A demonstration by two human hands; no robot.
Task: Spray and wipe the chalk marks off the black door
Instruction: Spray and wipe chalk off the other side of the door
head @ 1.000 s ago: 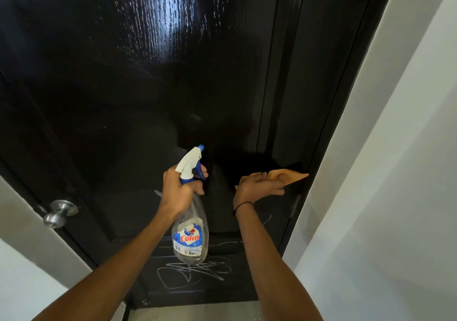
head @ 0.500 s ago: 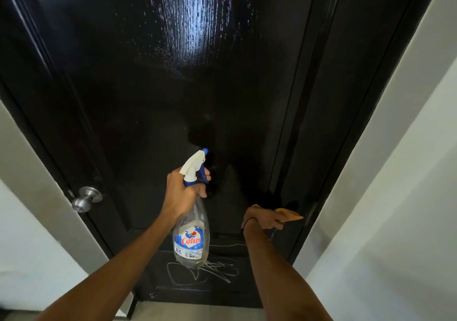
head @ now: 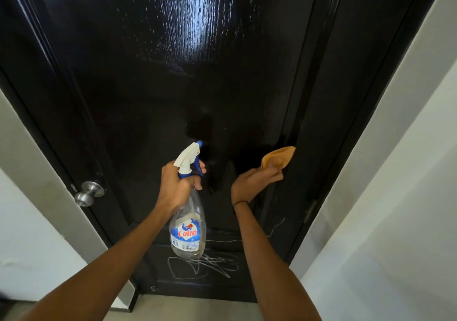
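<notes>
**While the upper door shines, the scribble low down is still untouched**

Though the upper stretch of the black door (head: pixel 173 78) gleams wet and shows no marks, the job looks only part done. White chalk marks (head: pixel 202 266) still cover the bottom panel, well below both hands, and a thinner chalk line (head: pixel 277 226) runs up beside the right forearm toward the hinge side. Judging by this, the remaining work is to spray the lower panel and wipe it.

The left hand (head: pixel 176 187) grips the neck of the spray bottle (head: pixel 188 226), a finger curled over the blue trigger, nozzle aimed at the door ahead of it. The bottle hangs down so its base overlaps the top of the scribble in the view; whether it touches the door I cannot tell. The right hand (head: pixel 254 179) holds a bunched orange cloth (head: pixel 279 157) pinched in its fingers, raised close to the door's right edge, level with the left hand and just to its right. Further left of the left hand sits the silver door knob (head: pixel 87 193).
</notes>
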